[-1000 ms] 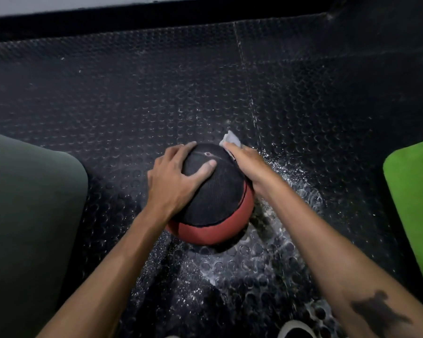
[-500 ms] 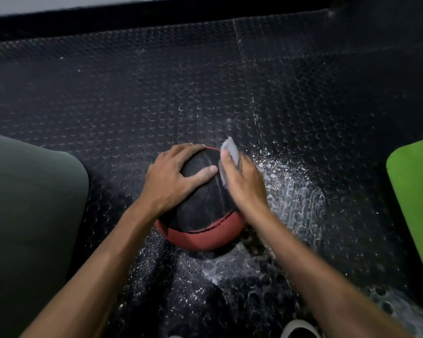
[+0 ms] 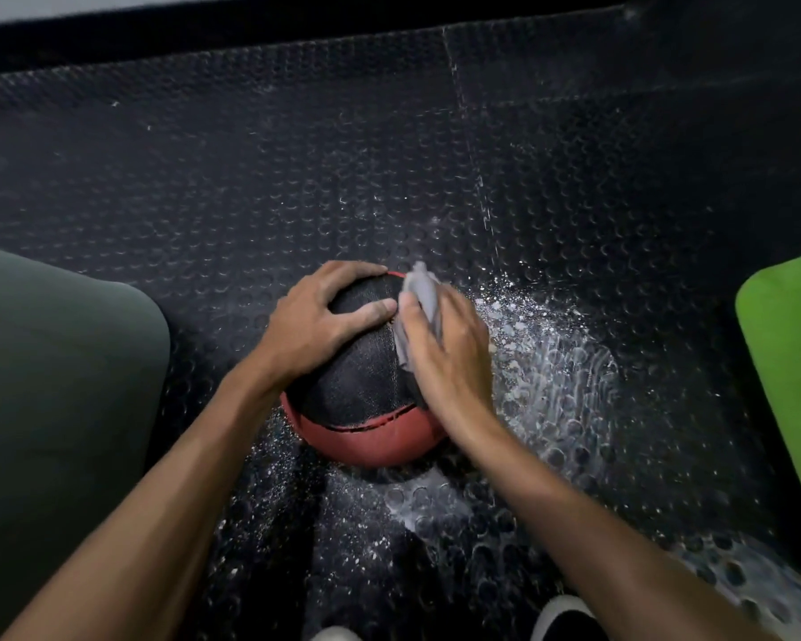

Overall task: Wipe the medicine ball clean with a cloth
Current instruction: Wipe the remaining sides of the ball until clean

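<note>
A black and red medicine ball (image 3: 361, 400) sits on the studded black rubber floor in the middle of the view. My left hand (image 3: 324, 321) lies over its top left, fingers curled round the black panel. My right hand (image 3: 445, 358) holds a small grey cloth (image 3: 419, 298) against the ball's upper right side. The cloth sticks out above my fingers and its lower part is hidden under my palm. The ball's far side is hidden by both hands.
White powdery residue (image 3: 542, 372) is spread over the floor to the right of and below the ball. A dark green mat (image 3: 56, 409) lies at the left and a bright green mat (image 3: 791, 363) at the right. Two shoe tips (image 3: 560, 617) show at the bottom edge.
My right hand with the cloth has slid from the ball's far top edge down onto its upper right side. The ball has turned slightly under my left hand.
</note>
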